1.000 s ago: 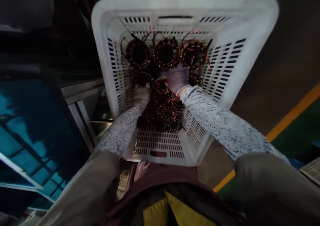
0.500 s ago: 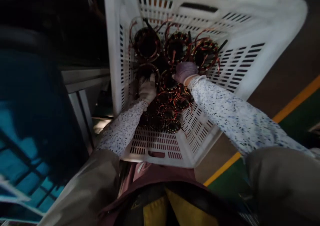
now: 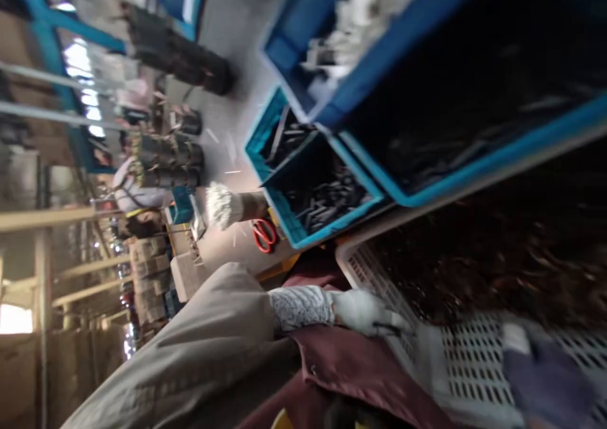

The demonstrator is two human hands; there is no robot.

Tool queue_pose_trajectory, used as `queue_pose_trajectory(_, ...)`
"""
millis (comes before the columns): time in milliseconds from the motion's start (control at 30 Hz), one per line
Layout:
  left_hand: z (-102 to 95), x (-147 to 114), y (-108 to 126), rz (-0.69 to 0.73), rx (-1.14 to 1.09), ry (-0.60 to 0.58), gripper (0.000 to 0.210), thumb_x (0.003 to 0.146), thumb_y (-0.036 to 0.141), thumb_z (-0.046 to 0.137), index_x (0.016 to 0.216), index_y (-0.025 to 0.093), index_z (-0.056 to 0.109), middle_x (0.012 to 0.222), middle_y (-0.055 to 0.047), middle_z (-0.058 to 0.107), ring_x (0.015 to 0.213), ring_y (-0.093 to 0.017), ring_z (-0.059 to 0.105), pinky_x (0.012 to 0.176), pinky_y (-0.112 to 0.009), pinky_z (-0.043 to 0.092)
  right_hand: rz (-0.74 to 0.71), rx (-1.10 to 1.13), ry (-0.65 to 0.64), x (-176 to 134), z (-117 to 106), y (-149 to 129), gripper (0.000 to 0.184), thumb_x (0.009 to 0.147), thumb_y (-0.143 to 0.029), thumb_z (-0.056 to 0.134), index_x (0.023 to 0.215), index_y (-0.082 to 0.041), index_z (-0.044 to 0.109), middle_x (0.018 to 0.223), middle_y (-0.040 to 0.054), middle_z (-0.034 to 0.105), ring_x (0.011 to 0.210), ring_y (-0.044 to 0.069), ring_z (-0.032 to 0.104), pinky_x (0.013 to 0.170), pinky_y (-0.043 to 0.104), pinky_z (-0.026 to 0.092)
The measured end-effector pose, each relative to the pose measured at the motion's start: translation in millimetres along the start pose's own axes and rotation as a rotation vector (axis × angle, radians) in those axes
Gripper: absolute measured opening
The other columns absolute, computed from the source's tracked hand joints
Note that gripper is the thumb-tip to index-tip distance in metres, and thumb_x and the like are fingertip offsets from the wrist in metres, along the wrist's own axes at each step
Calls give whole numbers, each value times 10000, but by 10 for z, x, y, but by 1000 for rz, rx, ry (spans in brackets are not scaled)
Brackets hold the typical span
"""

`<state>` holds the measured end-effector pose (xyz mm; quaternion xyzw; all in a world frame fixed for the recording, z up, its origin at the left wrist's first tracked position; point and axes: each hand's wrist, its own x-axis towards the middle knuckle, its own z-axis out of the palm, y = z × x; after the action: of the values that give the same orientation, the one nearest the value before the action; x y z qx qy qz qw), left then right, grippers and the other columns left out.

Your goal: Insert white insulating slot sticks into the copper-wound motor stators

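Note:
A white plastic crate (image 3: pixel 439 359) with slotted walls fills the lower right, and dark, coppery wound coils (image 3: pixel 512 264) lie inside it in shadow. My left hand (image 3: pixel 363 312), in a white glove, is at the crate's near rim with its fingers bent over the edge; blur softens their outline. Farther right, my right hand (image 3: pixel 545 375) in a purple glove with a pale fingertip rests against the slotted wall. Motion smears its fingers, so their grip cannot be made out.
Blue bins of dark strips (image 3: pixel 327 201) and a larger blue bin of white pieces (image 3: pixel 365 24) stand beyond the crate. Red-handled scissors (image 3: pixel 264 235) and a white brush-like bundle (image 3: pixel 220 205) lie on the worktable. Stacked dark cylindrical parts (image 3: pixel 165 157) stand farther left.
The view has swung left, bringing the worktable and blue bins into sight. The crate now sits lower right. Both hands have left the coils inside and are at the crate's edge and wall.

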<state>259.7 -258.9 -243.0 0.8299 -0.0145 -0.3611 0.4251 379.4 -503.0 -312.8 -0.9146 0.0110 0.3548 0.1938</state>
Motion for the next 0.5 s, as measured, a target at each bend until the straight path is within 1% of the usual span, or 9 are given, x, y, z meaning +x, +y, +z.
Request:
queue_pose_trajectory(67, -91, -578, -144, 9, -89, 162, 250, 853, 310, 611, 1062, 313, 747, 924, -33, 771, 820, -166, 711, 841, -251, 533, -179, 160, -78, -344, 235, -338, 410, 776, -686, 336, 960, -527, 666, 920, 212, 687, 966, 351, 697, 695, 531, 455)
queue_pose_trajectory(100, -119, -895, -223, -16, -145, 284, 250, 854, 319, 598, 1051, 308, 752, 928, -46, 772, 826, -175, 716, 855, -269, 539, -288, 226, -123, -524, 328, -557, 328, 772, -655, 382, 902, -543, 661, 932, 163, 709, 942, 337, 705, 756, 530, 490)
queue_pose_trajectory(133, -126, -1222, -313, -93, -189, 439, 255, 850, 343, 593, 1045, 308, 754, 937, -52, 773, 837, -185, 721, 860, -289, 550, -400, 271, -166, -694, 410, -792, 271, 770, -624, 418, 864, -549, 661, 939, 117, 727, 928, 325, 712, 813, 521, 517)
queue_pose_trajectory(200, -80, -1870, -547, -371, -247, 790, 253, 821, 405, 613, 1009, 318, 759, 928, -42, 771, 848, -199, 726, 845, -322, 575, -591, 280, -220, -972, 562, -1274, 255, 784, -574, 435, 849, -529, 678, 944, 61, 749, 927, 306, 722, 891, 499, 549)
queue_pose_trajectory(267, 14, -2457, -867, -600, -262, 1055, 311, 829, 410, 586, 1079, 294, 729, 1028, -62, 758, 965, -234, 713, 934, -410, 559, -750, 194, -238, -1160, 715, -1732, 317, 823, -521, 415, 903, -454, 715, 976, 54, 761, 951, 281, 729, 937, 477, 563)
queue_pose_trajectory(300, 60, -2707, -1059, -696, -262, 1162, 363, 836, 398, 569, 1150, 269, 696, 1115, -88, 735, 1057, -259, 687, 1006, -467, 519, -821, 131, -232, -1233, 798, -1949, 352, 850, -485, 402, 939, -395, 731, 1005, 66, 762, 971, 268, 729, 956, 465, 561)
queue_pose_trajectory(367, 114, -3081, -1482, -836, -264, 1320, 501, 848, 367, 534, 1317, 198, 581, 1309, -162, 634, 1252, -313, 580, 1119, -564, 396, -939, -25, -186, -1362, 979, -2367, 398, 904, -403, 383, 1020, -277, 742, 1082, 100, 751, 1026, 245, 716, 991, 432, 541)
queue_pose_trajectory(400, 112, -3194, -1697, -886, -268, 1375, 559, 847, 358, 529, 1372, 166, 522, 1383, -191, 573, 1324, -333, 516, 1150, -587, 344, -977, -114, -143, -1426, 1078, -2568, 405, 924, -363, 380, 1059, -232, 739, 1116, 116, 741, 1049, 239, 705, 998, 413, 530)
queue_pose_trajectory(500, -7, -3260, -2234, -898, -278, 1431, 615, 825, 334, 563, 1400, 136, 472, 1477, -214, 470, 1419, -352, 392, 1197, -576, 275, -999, -410, 3, -1609, 1379, -3110, 382, 948, -280, 427, 1175, -152, 706, 1215, 162, 697, 1085, 253, 673, 978, 390, 510)
